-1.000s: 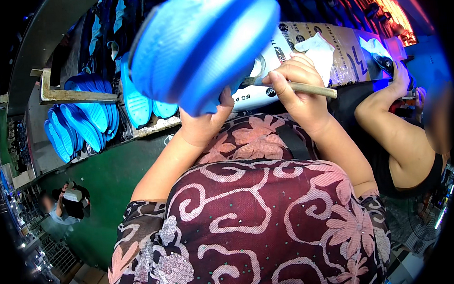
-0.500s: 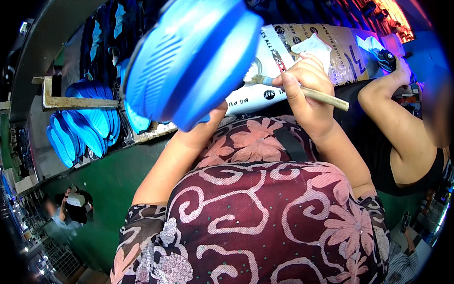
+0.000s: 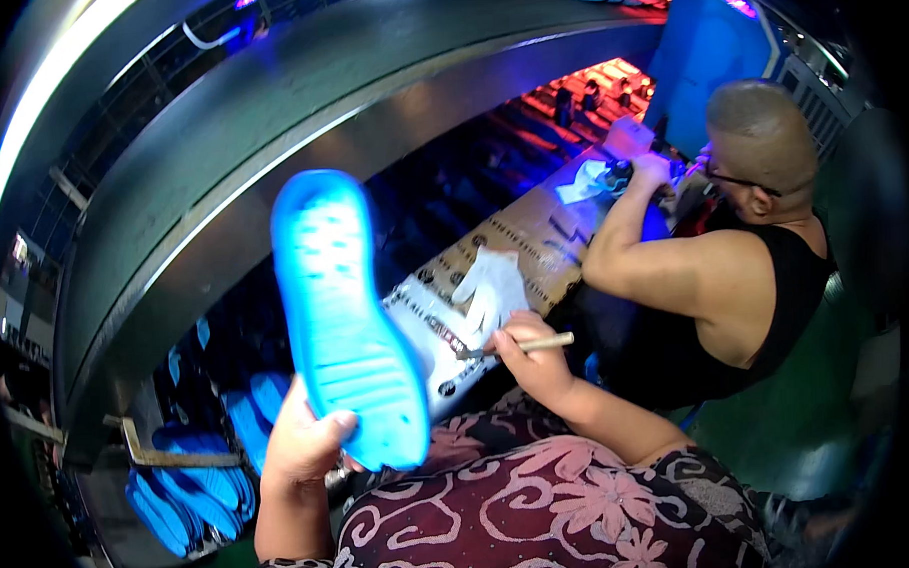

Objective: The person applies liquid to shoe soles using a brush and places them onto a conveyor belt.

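My left hand (image 3: 305,444) grips the lower end of a blue shoe sole (image 3: 343,313) and holds it upright, its treaded face toward me. My right hand (image 3: 532,359) holds a thin wooden-handled brush (image 3: 522,347), its tip pointing left over the paper-covered bench (image 3: 436,325). A white glove (image 3: 493,288) lies on the bench just beyond the brush. My patterned maroon sleeves fill the lower part of the view.
A person in a black sleeveless top (image 3: 734,264) sits at my right, working at the far end of the bench. Several blue soles (image 3: 196,473) are stacked on a rack at lower left. A grey metal hood (image 3: 299,119) arches overhead.
The view has swung upward and to the right. The sole has turned from tilted and close to the camera to upright, and the brush hand has moved off it, down toward the bench.
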Demonstrator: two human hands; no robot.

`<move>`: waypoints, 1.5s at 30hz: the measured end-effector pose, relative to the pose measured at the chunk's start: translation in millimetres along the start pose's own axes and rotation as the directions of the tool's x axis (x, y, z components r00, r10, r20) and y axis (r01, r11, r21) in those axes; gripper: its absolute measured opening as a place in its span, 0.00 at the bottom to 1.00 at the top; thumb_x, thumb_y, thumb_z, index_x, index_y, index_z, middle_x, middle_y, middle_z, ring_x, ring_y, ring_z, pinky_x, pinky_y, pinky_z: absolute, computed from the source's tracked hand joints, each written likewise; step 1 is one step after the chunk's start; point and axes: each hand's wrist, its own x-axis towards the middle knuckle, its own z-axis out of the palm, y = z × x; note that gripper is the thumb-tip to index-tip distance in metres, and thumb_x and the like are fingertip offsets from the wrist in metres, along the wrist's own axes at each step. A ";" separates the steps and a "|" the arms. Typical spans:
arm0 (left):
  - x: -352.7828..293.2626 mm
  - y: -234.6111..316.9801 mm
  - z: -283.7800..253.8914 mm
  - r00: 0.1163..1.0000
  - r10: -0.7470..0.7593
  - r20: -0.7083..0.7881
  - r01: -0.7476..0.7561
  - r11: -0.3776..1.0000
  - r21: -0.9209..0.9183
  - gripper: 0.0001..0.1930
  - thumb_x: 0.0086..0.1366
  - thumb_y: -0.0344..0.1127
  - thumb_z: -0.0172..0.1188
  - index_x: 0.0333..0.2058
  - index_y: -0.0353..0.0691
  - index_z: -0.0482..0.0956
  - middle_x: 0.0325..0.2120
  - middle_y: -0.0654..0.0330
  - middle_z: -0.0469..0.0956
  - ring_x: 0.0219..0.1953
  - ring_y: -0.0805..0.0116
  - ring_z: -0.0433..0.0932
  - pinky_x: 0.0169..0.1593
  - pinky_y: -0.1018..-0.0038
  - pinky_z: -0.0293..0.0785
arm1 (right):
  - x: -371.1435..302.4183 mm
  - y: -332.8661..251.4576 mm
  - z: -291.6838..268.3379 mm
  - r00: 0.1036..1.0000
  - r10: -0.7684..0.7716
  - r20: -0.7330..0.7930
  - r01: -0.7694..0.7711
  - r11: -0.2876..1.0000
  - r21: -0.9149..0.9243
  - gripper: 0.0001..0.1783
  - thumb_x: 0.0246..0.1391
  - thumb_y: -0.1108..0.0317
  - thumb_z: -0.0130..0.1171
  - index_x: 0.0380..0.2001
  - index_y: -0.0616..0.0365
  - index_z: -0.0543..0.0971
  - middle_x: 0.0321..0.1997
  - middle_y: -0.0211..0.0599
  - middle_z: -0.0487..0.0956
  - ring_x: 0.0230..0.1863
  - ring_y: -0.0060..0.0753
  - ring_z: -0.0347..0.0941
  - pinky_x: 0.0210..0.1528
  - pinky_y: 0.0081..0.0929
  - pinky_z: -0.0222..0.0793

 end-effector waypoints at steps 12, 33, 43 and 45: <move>298.3 97.5 202.6 0.960 0.202 0.195 -0.044 0.795 -0.605 0.37 0.65 0.44 0.54 0.57 0.20 0.45 0.53 0.32 0.63 0.48 0.46 0.73 0.51 0.67 0.76 | -17.3 24.6 -52.2 0.988 0.142 -0.063 -0.140 0.990 0.032 0.15 0.58 0.68 0.50 0.20 0.62 0.78 0.17 0.33 0.73 0.22 0.29 0.68 0.33 0.27 0.63; -105.3 -192.6 -194.3 0.727 0.339 -0.597 0.644 -0.036 0.764 0.21 0.49 0.30 0.58 0.44 0.33 0.73 0.42 0.42 0.71 0.43 0.43 0.72 0.47 0.58 0.70 | -30.7 30.4 45.7 0.870 0.420 0.259 -0.483 0.831 0.275 0.15 0.62 0.64 0.47 0.28 0.61 0.78 0.22 0.29 0.74 0.26 0.18 0.68 0.31 0.19 0.65; -74.9 -171.8 -204.1 0.734 0.183 -0.654 0.679 -0.168 0.715 0.10 0.49 0.37 0.57 0.26 0.36 0.77 0.25 0.47 0.77 0.28 0.47 0.77 0.32 0.57 0.74 | -2.5 34.2 67.6 0.860 0.427 0.279 -0.495 0.832 0.250 0.15 0.60 0.60 0.51 0.31 0.61 0.78 0.25 0.29 0.75 0.30 0.19 0.68 0.36 0.18 0.65; -79.0 -168.9 -200.7 0.730 0.183 -0.659 0.681 -0.116 0.723 0.11 0.49 0.37 0.57 0.28 0.35 0.76 0.25 0.46 0.78 0.28 0.47 0.77 0.33 0.57 0.74 | 0.5 39.4 80.2 0.842 0.399 0.362 -0.492 0.843 0.215 0.15 0.59 0.60 0.52 0.29 0.61 0.78 0.27 0.31 0.76 0.31 0.21 0.70 0.36 0.20 0.66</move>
